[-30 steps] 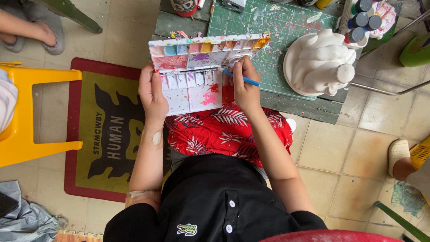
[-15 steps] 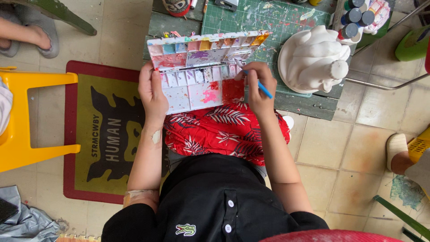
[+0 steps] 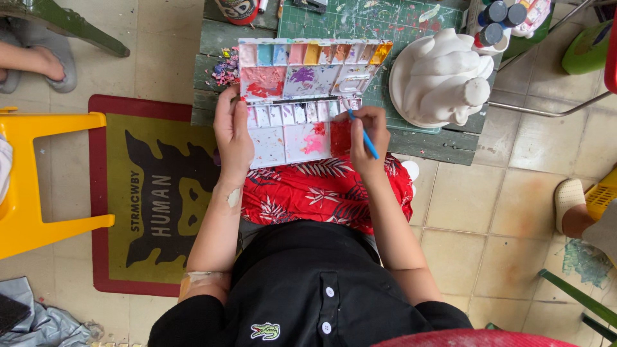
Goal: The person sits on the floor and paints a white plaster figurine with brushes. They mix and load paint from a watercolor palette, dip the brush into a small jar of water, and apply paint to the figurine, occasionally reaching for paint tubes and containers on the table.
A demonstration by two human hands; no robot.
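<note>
Blue is the thin brush (image 3: 365, 136) pinched between the fingers of the right hand (image 3: 367, 133); its long axis slants up and to the left, and the tip touches, or nearly touches, the right end of the row of small wells in the paint box (image 3: 302, 96). Whether the bristles actually sit in paint is hard to tell from above. The open paint box lies just left of that hand, its long side running left to right, half on the green wooden surface (image 3: 443, 142) and half over the lap. The left hand (image 3: 232, 133) is closed on the box's left edge, thumb on top, steadying it. So the right hand is the nearer one to the wells, and the mixing tray with pink smears lies right below the brush tip.

Just right of the box stands a white unpainted figure (image 3: 443, 80) on a plate, near the brush hand but apart from it. Small paint bottles (image 3: 495, 26) sit beyond it. A yellow stool (image 3: 38, 180) and a red-edged mat (image 3: 154, 205) lie to the left on the floor.
</note>
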